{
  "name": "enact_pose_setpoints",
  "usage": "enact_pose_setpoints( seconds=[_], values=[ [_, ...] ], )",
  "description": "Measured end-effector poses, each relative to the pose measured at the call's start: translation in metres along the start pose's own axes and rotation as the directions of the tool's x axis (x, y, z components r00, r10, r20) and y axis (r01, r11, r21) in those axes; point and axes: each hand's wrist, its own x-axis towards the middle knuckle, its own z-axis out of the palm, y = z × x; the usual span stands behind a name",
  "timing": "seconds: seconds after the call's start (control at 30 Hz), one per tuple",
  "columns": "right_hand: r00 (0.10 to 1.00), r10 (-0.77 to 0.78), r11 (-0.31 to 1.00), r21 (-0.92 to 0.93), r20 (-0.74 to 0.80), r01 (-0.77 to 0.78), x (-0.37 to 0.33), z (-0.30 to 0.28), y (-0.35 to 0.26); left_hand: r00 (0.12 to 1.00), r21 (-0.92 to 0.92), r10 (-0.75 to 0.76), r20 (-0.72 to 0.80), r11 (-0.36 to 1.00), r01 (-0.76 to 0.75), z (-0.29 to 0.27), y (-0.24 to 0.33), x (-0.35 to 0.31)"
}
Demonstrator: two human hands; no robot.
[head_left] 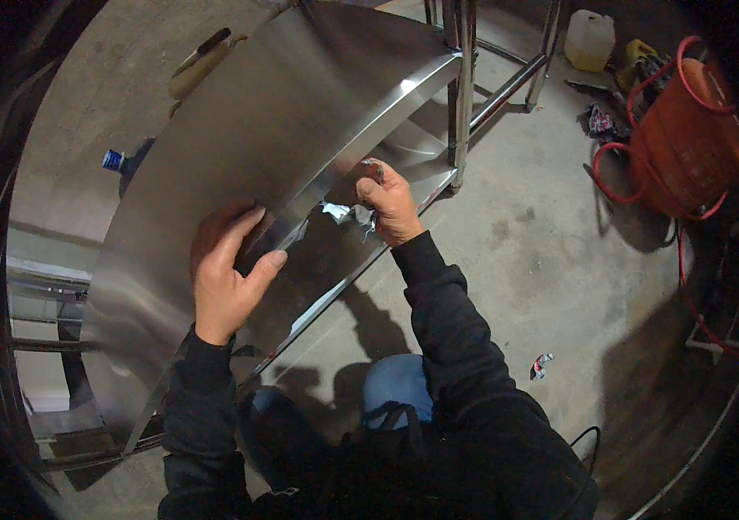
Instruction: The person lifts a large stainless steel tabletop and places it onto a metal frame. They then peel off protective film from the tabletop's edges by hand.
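A brushed stainless steel bench [239, 156] with a folded front edge stretches across in front of me. My left hand [231, 282] is at its near edge, fingers stretched out and thumb apart, holding nothing. Just past that edge, my right hand [391, 199] is closed with the fingers curled in. It grips a crumpled piece of whitish film [335, 211], torn-looking, part of which sticks out to the left of the fingers. A strip of pale film [317, 305] lies along the lower rail of the bench.
An orange gas cylinder [686, 143] with a red hose stands on the concrete floor at right. Beyond it are a whitish jerrycan [590, 41] and a steel frame leg [460, 95]. A crumpled scrap [542, 366] lies near my right knee. A bottle [131, 163] shows behind the bench.
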Motion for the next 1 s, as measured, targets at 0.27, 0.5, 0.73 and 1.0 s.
enact_pose_setpoints(
  seconds=[0.27, 0.5, 0.73, 1.0],
  values=[
    [0.992, 0.025, 0.847, 0.53, -0.124, 0.044, -0.003, 0.003, 0.016, 0.999, -0.018, 0.019, -0.046, 1.0, -0.02, 0.001, 0.003, 0.002],
    [0.984, 0.042, 0.65, 0.753, -0.172, 0.103, -0.002, 0.028, 0.01, 0.999, 0.003, 0.014, -0.051, 1.0, -0.014, 0.002, 0.001, -0.001],
    [0.994, 0.098, 0.758, 0.651, -0.045, -0.045, -0.014, 0.023, 0.025, 0.999, 0.014, 0.018, -0.039, 1.0, -0.018, 0.001, 0.005, 0.002],
    [0.991, -0.093, 0.922, -0.385, -0.099, 0.048, -0.014, 0.019, 0.012, 0.99, -0.092, -0.137, 0.02, 0.986, 0.139, 0.002, 0.002, -0.005]
  ],
)
